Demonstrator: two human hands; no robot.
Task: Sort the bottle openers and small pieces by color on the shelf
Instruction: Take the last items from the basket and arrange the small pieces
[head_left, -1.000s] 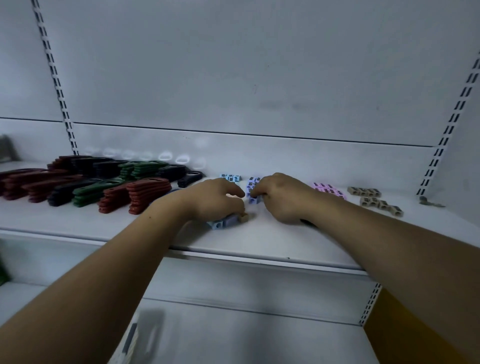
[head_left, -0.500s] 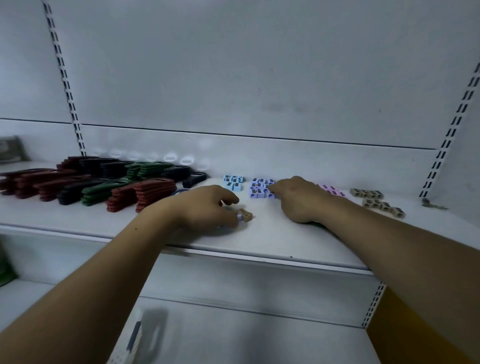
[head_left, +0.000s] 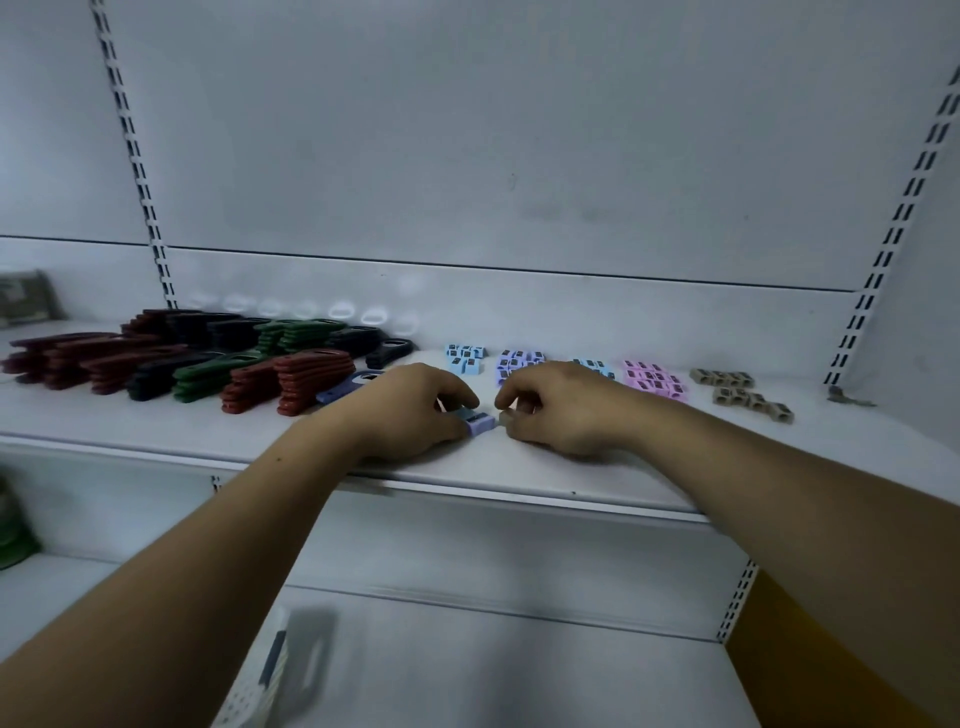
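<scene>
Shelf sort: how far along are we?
Looks mostly done: bottle openers stacked by color, pink group and beige group laid out. In hand: left hand holds a purple piece, right hand pinches a beige piece. Left: placing those two, plus the lone purple opener.

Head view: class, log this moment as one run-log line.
left hand: grips purple piece | right hand: pinches beige piece | place: shelf front

shelf | bottle openers stacked on it at your left | small pieces clustered at your right, toward the back | left hand, right hand before them
</scene>
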